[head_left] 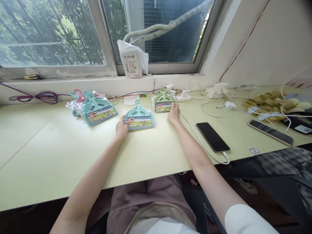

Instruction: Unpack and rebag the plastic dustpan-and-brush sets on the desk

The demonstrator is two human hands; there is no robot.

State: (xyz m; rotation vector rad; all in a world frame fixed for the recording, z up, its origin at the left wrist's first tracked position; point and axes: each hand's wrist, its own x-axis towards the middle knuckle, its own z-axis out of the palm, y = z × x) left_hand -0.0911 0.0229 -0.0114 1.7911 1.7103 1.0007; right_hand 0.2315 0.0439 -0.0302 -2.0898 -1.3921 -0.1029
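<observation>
My left hand (121, 127) grips the lower left edge of a light blue dustpan and brush set (138, 113) in clear wrap, which lies on the table with its handle pointing to the window. At the lower right corner of a green dustpan and brush set (163, 99), also wrapped, my right hand (174, 113) has its fingers closed on the edge. Both sets carry a printed label across the bristles. Further left, a pile of wrapped dustpan sets (98, 109) in blue-green and pink lies overlapped.
Right of my right arm lie a phone (213, 136) on a charging cable and another phone (270, 132). White cables and a power strip (183, 96) run along the wall. A coiled wire (46, 97) sits at the back left. A white package (133, 61) stands on the windowsill.
</observation>
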